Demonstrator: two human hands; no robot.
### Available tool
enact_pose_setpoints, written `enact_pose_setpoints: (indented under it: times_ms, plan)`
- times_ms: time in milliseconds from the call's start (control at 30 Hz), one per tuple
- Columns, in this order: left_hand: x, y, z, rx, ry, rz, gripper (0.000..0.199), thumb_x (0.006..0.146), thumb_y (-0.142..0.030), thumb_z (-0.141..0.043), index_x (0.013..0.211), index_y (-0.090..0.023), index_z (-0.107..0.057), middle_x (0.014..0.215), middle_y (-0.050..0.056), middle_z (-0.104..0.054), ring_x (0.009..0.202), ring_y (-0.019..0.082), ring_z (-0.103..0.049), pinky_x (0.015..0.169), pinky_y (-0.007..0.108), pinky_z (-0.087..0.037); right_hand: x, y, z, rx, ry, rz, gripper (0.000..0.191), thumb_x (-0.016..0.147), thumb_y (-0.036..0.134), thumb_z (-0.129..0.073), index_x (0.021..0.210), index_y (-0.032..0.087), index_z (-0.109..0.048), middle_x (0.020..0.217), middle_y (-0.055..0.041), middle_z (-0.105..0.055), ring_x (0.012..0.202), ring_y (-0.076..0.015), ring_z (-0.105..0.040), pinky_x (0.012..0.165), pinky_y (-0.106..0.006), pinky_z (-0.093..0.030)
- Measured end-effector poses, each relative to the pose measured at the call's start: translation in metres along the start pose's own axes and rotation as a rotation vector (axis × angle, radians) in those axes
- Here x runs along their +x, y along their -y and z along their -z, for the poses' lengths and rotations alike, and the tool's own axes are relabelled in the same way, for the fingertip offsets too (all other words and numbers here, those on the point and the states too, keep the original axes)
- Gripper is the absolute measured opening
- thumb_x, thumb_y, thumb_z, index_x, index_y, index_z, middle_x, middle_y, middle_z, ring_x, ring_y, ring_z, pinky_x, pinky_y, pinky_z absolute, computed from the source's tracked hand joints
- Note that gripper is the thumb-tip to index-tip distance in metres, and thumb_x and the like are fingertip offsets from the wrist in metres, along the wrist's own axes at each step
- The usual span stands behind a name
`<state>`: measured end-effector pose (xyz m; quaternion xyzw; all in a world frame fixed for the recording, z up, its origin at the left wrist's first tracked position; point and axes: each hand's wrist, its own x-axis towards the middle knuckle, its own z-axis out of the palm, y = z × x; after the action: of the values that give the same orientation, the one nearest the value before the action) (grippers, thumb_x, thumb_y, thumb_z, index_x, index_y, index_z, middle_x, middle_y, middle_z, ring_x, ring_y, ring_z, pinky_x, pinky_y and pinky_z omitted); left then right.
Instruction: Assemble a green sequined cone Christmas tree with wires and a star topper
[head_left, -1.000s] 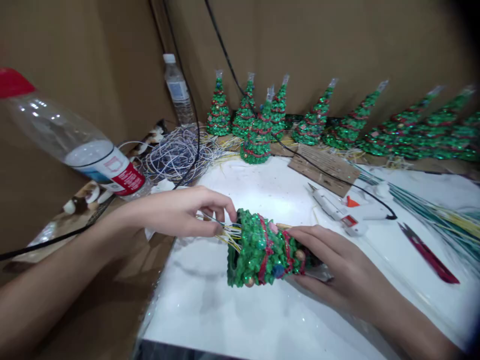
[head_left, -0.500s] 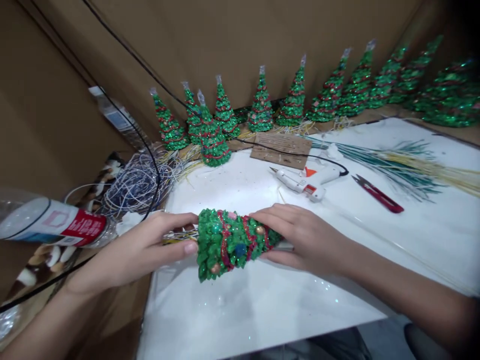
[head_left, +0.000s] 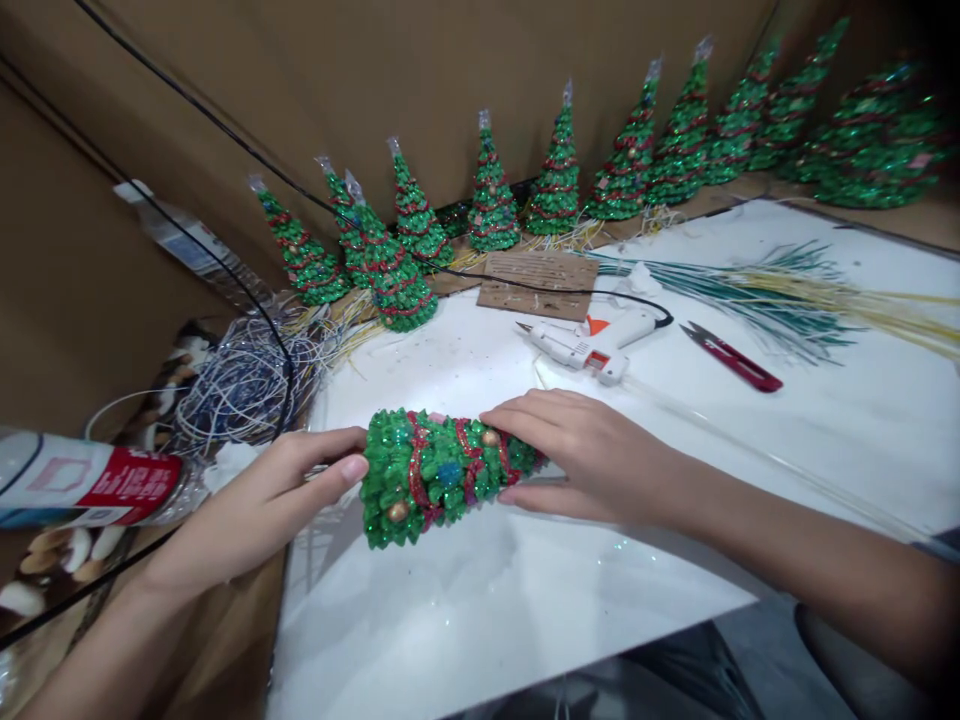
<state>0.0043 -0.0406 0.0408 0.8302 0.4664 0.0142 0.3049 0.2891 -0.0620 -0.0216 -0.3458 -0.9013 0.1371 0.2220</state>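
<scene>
A green glittery Christmas tree (head_left: pixel 427 475) with red garlands and small gold, blue and pink ornaments lies on its side above the white board (head_left: pixel 420 620), its wide base toward the left. My right hand (head_left: pixel 570 455) is wrapped round its narrow end, hiding the tip. At the base, my left hand (head_left: pixel 292 490) has its thumb and fingers against the rim; what the fingertips hold inside, if anything, is hidden. Beyond my right hand lies a white glue gun (head_left: pixel 574 350) with a clear glue stick behind it.
Upright trees (head_left: pixel 491 195) line the back. Red-handled snips (head_left: pixel 731 358), green and yellow wires (head_left: pixel 772 290) and a cardboard piece (head_left: pixel 536 285) lie on the board. At left are tangled wires (head_left: pixel 232 380), a labelled bottle (head_left: pixel 97 480) and a black cable.
The view has shifted, so most things appear further left. The held tree has turned slightly, and the wires that showed between its base and my left hand are no longer visible.
</scene>
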Motion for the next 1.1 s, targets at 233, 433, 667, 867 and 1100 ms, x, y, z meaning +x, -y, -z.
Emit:
enact_pose_setpoints:
  times_ms: [233,433,667,867,1100]
  plan:
    - [0.000,0.001,0.002,-0.120,-0.003,0.040,0.018,0.084,-0.028,-0.053,0.095,-0.021,-0.067,0.092,-0.002,-0.071,0.084,0.019,-0.062,0.076,0.023,-0.048,-0.001,-0.001,0.003,-0.028,-0.002,-0.023,0.044,0.085,0.041,-0.062,0.116,0.010,-0.060,0.100,-0.0125,-0.067,0.094,-0.0257,-0.060,0.081,-0.039,-0.046]
    - [-0.003,0.010,0.003,-0.175,0.045,0.014,0.021,0.080,-0.024,-0.060,0.098,-0.020,-0.069,0.090,-0.001,-0.072,0.084,0.020,-0.064,0.075,0.024,-0.051,-0.001,0.000,0.004,0.013,0.007,-0.028,0.041,0.081,0.038,-0.066,0.111,0.011,-0.061,0.095,-0.0108,-0.066,0.091,-0.0242,-0.059,0.079,-0.036,-0.045]
    - [-0.011,0.008,-0.001,-0.118,0.048,0.037,0.035,0.068,-0.030,-0.072,0.102,-0.020,-0.071,0.089,-0.001,-0.073,0.078,0.020,-0.067,0.065,0.023,-0.053,0.000,0.001,0.004,0.017,0.023,0.005,0.041,0.080,0.041,-0.067,0.105,0.010,-0.059,0.096,-0.0113,-0.064,0.089,-0.0236,-0.057,0.076,-0.035,-0.043]
    - [-0.019,0.008,0.001,0.087,-0.076,0.024,0.041,0.065,-0.046,-0.077,0.098,-0.022,-0.073,0.090,0.000,-0.075,0.081,0.023,-0.070,0.066,0.026,-0.055,0.000,0.001,0.004,0.007,0.016,0.005,0.044,0.081,0.044,-0.066,0.108,0.010,-0.059,0.099,-0.0108,-0.062,0.090,-0.0232,-0.056,0.076,-0.035,-0.042]
    - [-0.020,0.018,-0.007,0.317,-0.078,-0.004,0.058,0.062,-0.059,-0.078,0.109,-0.027,-0.069,0.097,0.002,-0.076,0.081,0.025,-0.072,0.069,0.032,-0.058,-0.002,0.002,0.004,-0.015,0.032,-0.012,0.047,0.081,0.045,-0.062,0.112,0.010,-0.061,0.092,-0.0102,-0.064,0.088,-0.0249,-0.057,0.077,-0.037,-0.041]
